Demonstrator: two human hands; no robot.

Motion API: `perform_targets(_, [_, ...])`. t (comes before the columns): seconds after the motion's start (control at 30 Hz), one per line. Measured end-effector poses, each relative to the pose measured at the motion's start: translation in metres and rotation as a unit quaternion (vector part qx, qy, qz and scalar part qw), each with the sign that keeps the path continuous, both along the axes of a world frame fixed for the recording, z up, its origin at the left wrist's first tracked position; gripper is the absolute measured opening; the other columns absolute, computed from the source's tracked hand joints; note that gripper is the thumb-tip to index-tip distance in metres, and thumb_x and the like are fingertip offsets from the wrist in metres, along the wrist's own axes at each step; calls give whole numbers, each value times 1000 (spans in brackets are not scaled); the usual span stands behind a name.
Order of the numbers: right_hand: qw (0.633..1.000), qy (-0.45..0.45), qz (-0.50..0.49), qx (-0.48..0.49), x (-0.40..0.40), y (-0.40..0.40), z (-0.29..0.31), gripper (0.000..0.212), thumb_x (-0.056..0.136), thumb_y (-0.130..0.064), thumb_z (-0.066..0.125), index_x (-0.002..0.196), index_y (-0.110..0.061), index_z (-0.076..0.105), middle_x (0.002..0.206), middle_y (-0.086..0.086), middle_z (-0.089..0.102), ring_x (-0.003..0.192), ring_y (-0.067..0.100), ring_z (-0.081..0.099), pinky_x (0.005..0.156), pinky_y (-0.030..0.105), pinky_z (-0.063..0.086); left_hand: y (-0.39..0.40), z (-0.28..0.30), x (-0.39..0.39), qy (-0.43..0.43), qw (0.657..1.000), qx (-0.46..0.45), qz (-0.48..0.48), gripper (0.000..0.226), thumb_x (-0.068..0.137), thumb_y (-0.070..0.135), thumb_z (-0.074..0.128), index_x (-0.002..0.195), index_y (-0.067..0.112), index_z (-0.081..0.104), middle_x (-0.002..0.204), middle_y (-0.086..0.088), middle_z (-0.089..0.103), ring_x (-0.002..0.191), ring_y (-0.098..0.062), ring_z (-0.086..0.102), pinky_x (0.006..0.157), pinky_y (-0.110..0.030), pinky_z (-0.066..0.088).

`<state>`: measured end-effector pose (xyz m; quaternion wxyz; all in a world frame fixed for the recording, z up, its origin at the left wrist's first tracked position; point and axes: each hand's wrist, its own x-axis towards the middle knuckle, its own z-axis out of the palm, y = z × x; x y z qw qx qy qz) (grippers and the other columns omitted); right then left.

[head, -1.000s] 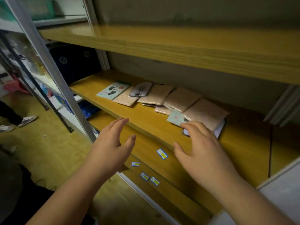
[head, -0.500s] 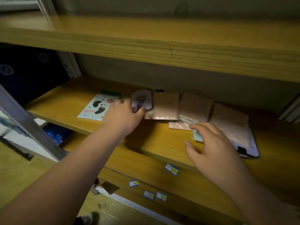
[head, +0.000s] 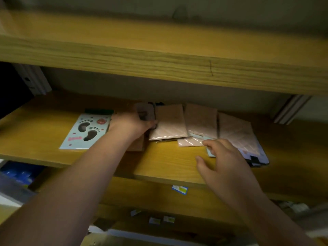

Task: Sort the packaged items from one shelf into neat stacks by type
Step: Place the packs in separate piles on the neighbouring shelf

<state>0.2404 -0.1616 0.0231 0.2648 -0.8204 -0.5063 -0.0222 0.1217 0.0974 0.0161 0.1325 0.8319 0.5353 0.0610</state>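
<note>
A small dark packet [head: 144, 113] at the back of the shelf [head: 44, 110] is gripped by the left hand [head: 131, 124], fingers curled round it. The right hand [head: 225, 162] is held with fingers spread over pink packets [head: 200, 119]. Sorting is judged barely begun; lifting the packet clear is called for next.

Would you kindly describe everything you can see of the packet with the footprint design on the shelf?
The footprint packet is a flat, light blue-green rectangular pack, glossy like plastic-wrapped card. It shows two dark footprint shapes with toe dots, a red mark near its top and pink lettering near its bottom left, too blurred to read. It lies face up, slightly skewed, on the wooden shelf, leftmost of the packs. The left hand reaches past its right edge; whether the arm touches it is unclear.
</note>
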Motion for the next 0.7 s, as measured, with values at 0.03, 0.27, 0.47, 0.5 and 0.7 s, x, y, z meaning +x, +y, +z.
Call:
perform_targets(0.03, [1000, 6, -7, 3, 1, 0, 0, 46, 89, -42, 60, 132, -26, 55, 118, -10, 56, 104, 5, 50, 83, 26, 43, 2, 0, -1, -27, 1000, -2, -2, 98, 69, 78, 61, 144, 19, 37, 136, -12, 56, 122, -36, 52, 89, -38, 46])
perform_targets(0.27, [993, 98, -54, 23, 7, 18, -3, 43, 86, -37, 64, 127, -26, 57, 106, -7, 56, 94, 8, 55, 83, 32, 51, -18, 1, -28, -266, 964, 8, -1, 63, 87, 32, 74, 140, 11, 47, 135, -18, 57, 121, -36, 52, 83, -31, 37])
perform_targets(0.47, [981, 180, -68, -25, 12, 64, 8, 29, 82, -41, 63, 102, -19, 62, 86, -3, 68, 77, 15, 62, 76, 37, 52, -59, 4, -72, -470, 872, -137, 11, 62, 87, 20, 75, 132, 47, 41, 129, 9, 62, 115, -13, 62, 91, -33, 53])
perform_targets(0.5, [976, 202, -68, -44, 12, 70, 10, 28, 81, -44, 62, 92, -18, 59, 81, 0, 69, 73, 17, 63, 76, 38, 53, -66, 4, -76, -500, 849, -168, 20, 61, 88, 17, 73, 129, 49, 41, 123, 11, 65, 109, -11, 66, 83, -27, 56])
perform_targets(0.7, [890, 445, -97, 25, 8, 94, 1, 22, 88, -29, 67, 95, -9, 68, 83, 11, 76, 70, 22, 73, 74, 42, 62, -92, 2, -95, -616, 714, -324, 73, 66, 90, 0, 64, 137, 42, 43, 95, 5, 79, 89, -20, 76, 65, -35, 63])
